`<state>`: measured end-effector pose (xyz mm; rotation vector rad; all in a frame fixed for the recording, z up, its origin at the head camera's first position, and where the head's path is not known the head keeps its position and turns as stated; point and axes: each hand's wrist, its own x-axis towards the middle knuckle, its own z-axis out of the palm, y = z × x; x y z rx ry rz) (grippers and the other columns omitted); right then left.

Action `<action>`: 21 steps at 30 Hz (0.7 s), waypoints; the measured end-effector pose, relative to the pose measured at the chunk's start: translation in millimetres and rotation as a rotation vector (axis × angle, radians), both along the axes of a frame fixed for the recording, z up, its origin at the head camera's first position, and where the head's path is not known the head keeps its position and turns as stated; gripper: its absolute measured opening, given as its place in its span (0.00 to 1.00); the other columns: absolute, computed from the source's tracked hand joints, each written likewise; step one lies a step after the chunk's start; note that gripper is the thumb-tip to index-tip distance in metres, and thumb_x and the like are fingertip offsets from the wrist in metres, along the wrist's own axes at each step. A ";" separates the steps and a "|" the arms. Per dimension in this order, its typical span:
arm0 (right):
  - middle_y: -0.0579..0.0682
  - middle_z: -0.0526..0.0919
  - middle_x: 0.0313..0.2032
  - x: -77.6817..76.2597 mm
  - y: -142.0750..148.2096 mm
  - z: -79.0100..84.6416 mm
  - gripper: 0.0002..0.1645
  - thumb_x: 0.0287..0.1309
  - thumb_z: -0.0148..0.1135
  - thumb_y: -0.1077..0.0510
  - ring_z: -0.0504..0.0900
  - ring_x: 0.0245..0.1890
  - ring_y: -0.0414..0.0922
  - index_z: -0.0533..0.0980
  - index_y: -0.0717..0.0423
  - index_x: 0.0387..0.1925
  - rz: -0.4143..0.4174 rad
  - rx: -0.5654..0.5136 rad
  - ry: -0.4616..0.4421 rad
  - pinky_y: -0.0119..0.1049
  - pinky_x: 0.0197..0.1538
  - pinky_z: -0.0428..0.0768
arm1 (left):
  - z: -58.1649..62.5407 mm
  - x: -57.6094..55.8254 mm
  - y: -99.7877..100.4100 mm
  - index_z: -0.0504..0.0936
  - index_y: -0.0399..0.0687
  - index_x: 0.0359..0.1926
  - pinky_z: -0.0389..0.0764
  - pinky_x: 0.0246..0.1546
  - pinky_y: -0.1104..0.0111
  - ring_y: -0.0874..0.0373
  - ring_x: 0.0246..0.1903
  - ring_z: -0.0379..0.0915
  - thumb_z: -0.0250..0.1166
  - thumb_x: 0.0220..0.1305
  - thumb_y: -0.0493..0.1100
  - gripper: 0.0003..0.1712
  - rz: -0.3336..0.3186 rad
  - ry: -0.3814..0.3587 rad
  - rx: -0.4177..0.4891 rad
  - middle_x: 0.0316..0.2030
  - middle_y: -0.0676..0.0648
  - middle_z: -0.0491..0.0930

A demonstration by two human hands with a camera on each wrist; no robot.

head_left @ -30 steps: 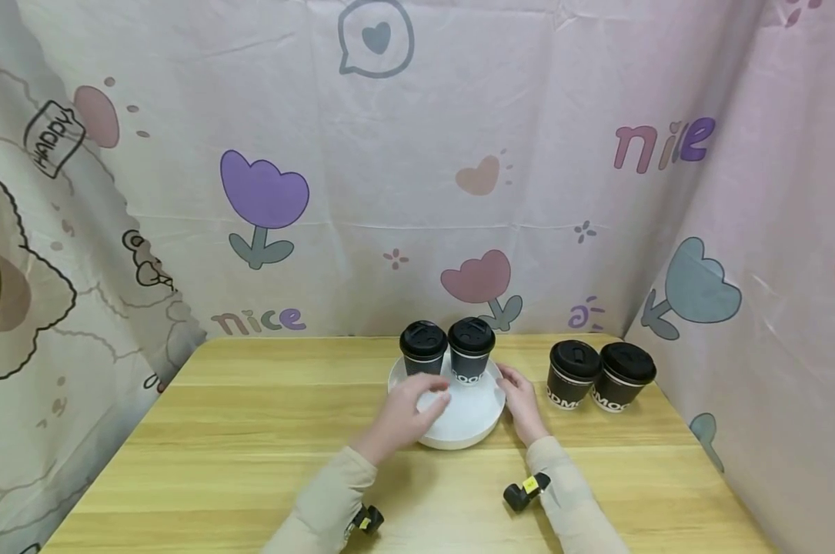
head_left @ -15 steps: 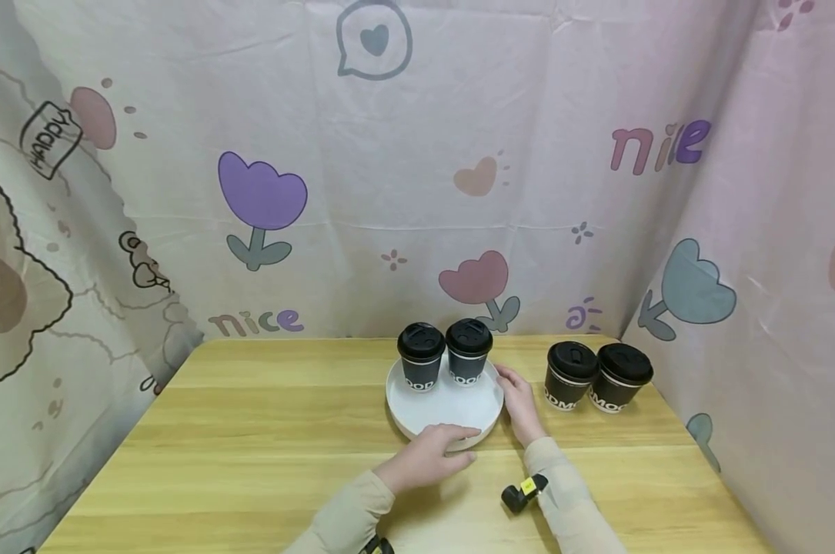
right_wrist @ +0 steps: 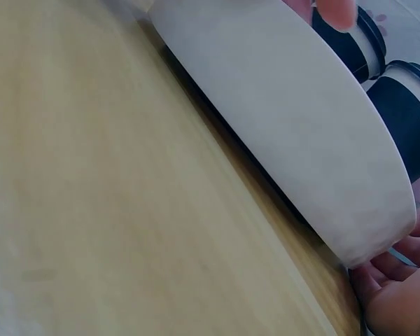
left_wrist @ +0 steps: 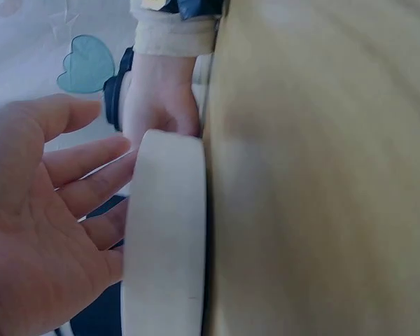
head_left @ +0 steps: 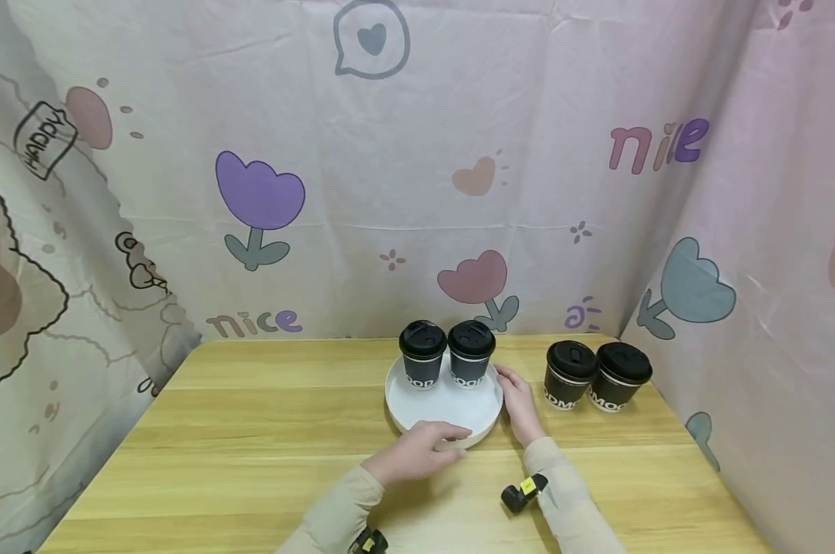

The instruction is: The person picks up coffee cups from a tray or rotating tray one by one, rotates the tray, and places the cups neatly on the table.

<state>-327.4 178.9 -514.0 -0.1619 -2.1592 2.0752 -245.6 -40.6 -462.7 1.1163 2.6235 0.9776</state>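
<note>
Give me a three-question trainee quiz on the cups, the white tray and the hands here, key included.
1. How many lidded cups stand on the white tray?
2. True or false: every cup in view stands on the tray.
3. Which of the person's hands is nearer the tray's front edge?

Key:
1. Two.
2. False; two others stand on the table, right of the tray.
3. The left hand.

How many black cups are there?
4: left cup and right cup on the white plate, third cup and fourth cup on the table, right of it.
</note>
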 end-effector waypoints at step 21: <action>0.68 0.69 0.65 -2.4 0.9 1.0 0.23 0.71 0.42 0.62 0.62 0.70 0.60 0.69 0.71 0.61 -0.034 0.031 -0.042 0.52 0.74 0.60 | 15.8 -17.1 -35.0 0.80 0.40 0.56 0.75 0.33 0.76 0.69 0.29 0.73 0.59 0.67 0.42 0.19 0.029 -0.060 -0.062 0.34 0.48 0.85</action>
